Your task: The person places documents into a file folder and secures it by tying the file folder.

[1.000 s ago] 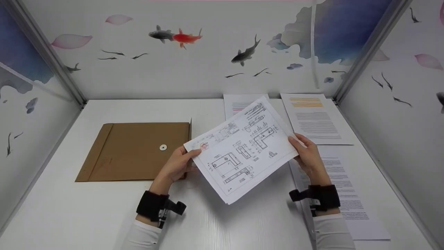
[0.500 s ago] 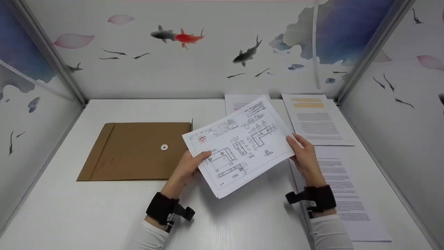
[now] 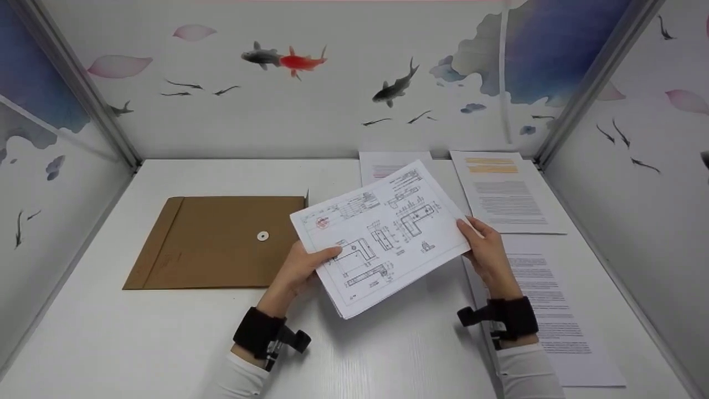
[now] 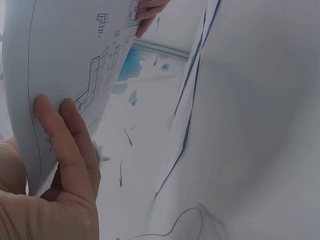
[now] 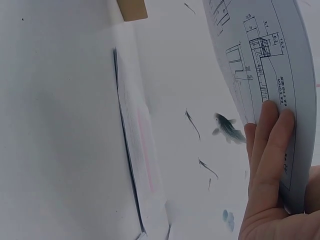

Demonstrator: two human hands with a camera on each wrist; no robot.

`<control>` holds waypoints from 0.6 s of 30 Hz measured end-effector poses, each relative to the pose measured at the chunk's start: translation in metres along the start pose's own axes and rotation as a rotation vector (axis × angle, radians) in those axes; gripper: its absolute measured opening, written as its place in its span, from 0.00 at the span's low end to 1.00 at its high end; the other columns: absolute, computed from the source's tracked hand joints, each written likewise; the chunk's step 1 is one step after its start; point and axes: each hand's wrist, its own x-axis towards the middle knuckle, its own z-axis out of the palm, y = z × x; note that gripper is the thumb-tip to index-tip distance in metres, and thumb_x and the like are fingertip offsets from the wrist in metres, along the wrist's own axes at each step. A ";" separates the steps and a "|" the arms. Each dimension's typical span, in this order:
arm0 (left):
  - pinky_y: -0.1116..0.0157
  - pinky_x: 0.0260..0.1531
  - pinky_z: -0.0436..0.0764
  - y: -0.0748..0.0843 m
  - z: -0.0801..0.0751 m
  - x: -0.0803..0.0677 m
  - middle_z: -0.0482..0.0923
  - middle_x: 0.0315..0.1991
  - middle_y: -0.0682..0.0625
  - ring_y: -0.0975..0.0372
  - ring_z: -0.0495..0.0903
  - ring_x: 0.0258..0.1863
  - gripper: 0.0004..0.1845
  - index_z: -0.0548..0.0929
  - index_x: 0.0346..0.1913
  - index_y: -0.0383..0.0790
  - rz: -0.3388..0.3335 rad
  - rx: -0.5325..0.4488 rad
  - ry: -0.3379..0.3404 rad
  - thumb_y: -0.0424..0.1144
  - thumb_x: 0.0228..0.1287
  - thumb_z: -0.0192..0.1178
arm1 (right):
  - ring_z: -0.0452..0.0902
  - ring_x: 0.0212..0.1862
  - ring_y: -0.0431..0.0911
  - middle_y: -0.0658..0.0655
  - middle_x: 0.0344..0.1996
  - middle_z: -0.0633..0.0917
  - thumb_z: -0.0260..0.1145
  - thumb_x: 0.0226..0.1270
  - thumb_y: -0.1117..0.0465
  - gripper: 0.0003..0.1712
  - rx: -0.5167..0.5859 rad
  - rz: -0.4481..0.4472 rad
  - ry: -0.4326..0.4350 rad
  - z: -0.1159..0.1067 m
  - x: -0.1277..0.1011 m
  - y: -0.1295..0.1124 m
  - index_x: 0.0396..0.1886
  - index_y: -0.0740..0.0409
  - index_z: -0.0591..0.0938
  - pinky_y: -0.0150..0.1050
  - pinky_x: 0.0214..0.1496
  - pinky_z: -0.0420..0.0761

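Both hands pinch the drawing sheets [image 3: 382, 235] above the worktop [image 3: 399, 360], the left hand [image 3: 299, 267] at the stack's eight o'clock edge, the right hand [image 3: 487, 249] at three. A loosened grip could let the sheets slide apart, since their edges look uneven at seven o'clock; a drift towards four could mix them with the printed pages [image 3: 559, 316] there.

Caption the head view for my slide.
Left hand and right hand hold printed drawings over a white table, brown folder at left, papers at right.
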 end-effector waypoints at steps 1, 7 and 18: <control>0.68 0.34 0.88 0.001 0.000 0.000 0.90 0.42 0.46 0.62 0.91 0.32 0.27 0.76 0.66 0.32 -0.002 0.004 0.004 0.33 0.64 0.68 | 0.84 0.34 0.31 0.37 0.33 0.86 0.58 0.80 0.55 0.35 -0.006 0.002 -0.002 0.000 0.000 -0.001 0.78 0.68 0.62 0.24 0.36 0.83; 0.67 0.35 0.88 0.003 -0.003 0.001 0.90 0.43 0.45 0.61 0.91 0.33 0.29 0.75 0.67 0.33 -0.004 0.001 0.002 0.33 0.64 0.67 | 0.86 0.35 0.32 0.37 0.33 0.88 0.57 0.80 0.55 0.33 -0.033 -0.010 -0.049 -0.002 -0.001 -0.001 0.76 0.69 0.63 0.25 0.36 0.84; 0.67 0.35 0.89 0.009 -0.029 0.002 0.89 0.41 0.52 0.62 0.91 0.34 0.31 0.68 0.71 0.29 -0.004 -0.009 -0.142 0.32 0.68 0.63 | 0.87 0.39 0.38 0.42 0.40 0.88 0.54 0.80 0.59 0.28 -0.176 -0.025 -0.303 -0.006 -0.003 -0.002 0.72 0.69 0.64 0.32 0.38 0.86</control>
